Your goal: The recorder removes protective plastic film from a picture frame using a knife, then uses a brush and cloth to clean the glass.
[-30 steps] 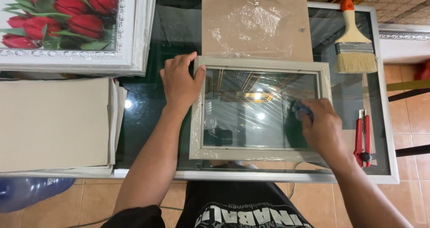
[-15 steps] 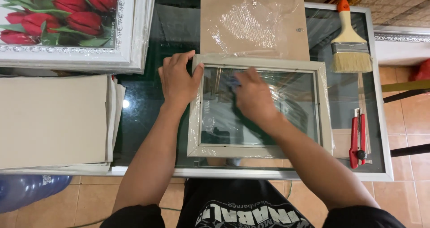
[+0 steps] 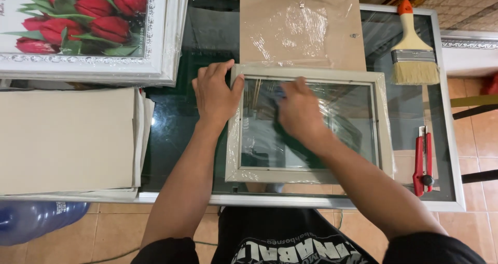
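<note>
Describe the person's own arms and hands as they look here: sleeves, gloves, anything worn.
Both hands are bare: no gloves, and no rings, watch or wristband that I can make out on the left hand or the right hand. The forearms are uncovered too. Short black sleeves show at the bottom edge, part of a black shirt with white lettering across the chest.

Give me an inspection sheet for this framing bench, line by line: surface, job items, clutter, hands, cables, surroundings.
Surface: glass-topped table with metal edge.
Job's things: pale picture frame lying flat, glass pane inside; blue cloth just visible under the right hand.
Clutter: paintbrush, red utility knife, brown backing board, framed tulip picture, stack of boards.
Grippers: left hand flat on the frame's left corner; right hand pressing the cloth on the glass.
Cables: nothing seen.
Surroundings: tiled floor, blue water bottle.
</note>
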